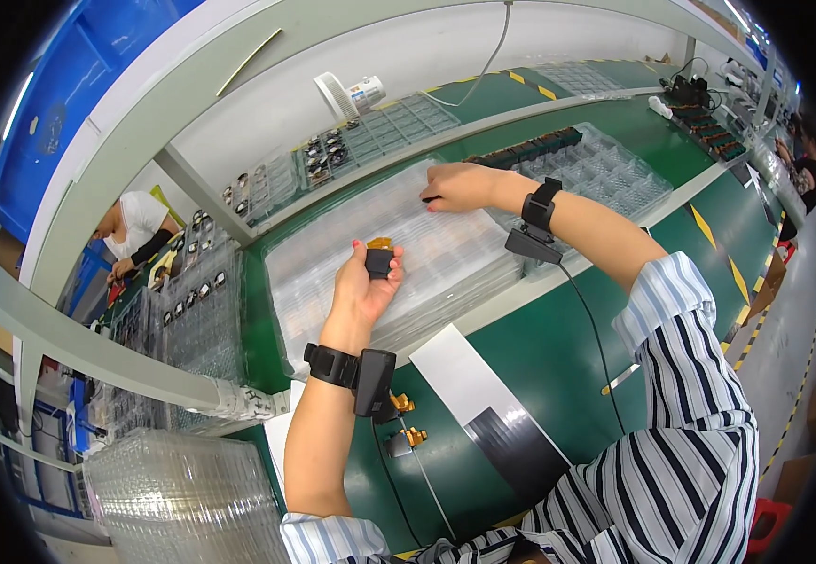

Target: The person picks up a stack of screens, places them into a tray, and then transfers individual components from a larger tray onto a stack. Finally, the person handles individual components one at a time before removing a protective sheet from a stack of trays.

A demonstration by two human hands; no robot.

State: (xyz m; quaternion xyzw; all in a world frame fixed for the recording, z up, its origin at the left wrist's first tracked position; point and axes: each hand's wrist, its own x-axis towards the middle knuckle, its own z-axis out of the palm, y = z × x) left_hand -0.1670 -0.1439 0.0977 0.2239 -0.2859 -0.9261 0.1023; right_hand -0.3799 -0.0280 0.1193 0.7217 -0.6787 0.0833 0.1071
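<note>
- Currently, your left hand (363,282) pinches a small black module (379,262) between thumb and fingers, held just above the clear tray (333,273) on the table (558,357).
- A gold-coloured flex tail (379,242) stands up from the top of the module, clear of your fingers.
- Your right hand (460,186) is closed round a thin dark tool (430,199), its tip down at the far side of the same tray. Whether the tip touches anything in a pocket cannot be told.
- Judged handling: the module looks very light and rigid in its body, so a gentle pinch should suffice. The flex tail looks thin and easily creased; treat it as the fragile part.
- Recommended hold: take the module by the opposite sides of its black body, as you have it now. Keep fingertips off the gold tail and off any face that may carry a lens; that face is not visible from this view.
- The tray is thin moulded plastic and likely to bend and slide if pressed; its pockets are shallow.
- Two similar pieces with gold ends (406,421) lie on the table beside your left wrist, apart from the tray.
- A stack of clear trays (182,498) sits at lower left, well apart from both hands.
- Another person (135,230) works at the next station on the left, clear of your hands.
</note>
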